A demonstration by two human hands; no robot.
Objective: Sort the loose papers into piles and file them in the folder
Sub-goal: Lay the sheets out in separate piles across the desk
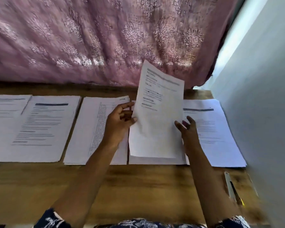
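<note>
Brown wooden surface [138, 186] lined with white paper piles [39, 125], thin printed white sheet [158, 125], likely floppy, pinched at left edge by left hand [120, 122], right hand [187, 129] open, empty.

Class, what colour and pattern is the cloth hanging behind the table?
Pinkish-mauve cloth with a shiny floral pattern, seen in the head view.

We can't read any print: txt on the held sheet [158, 112] and on every pile is blurred. The leftmost pile [5, 112] runs off the left edge. The held sheet hides most of the pile beneath [155, 160]; only its near strip shows. The left hand [120, 122] covers part of the middle pile [89, 129]. The slim obj by the wall [230, 186] is too smeared to ID.
</note>
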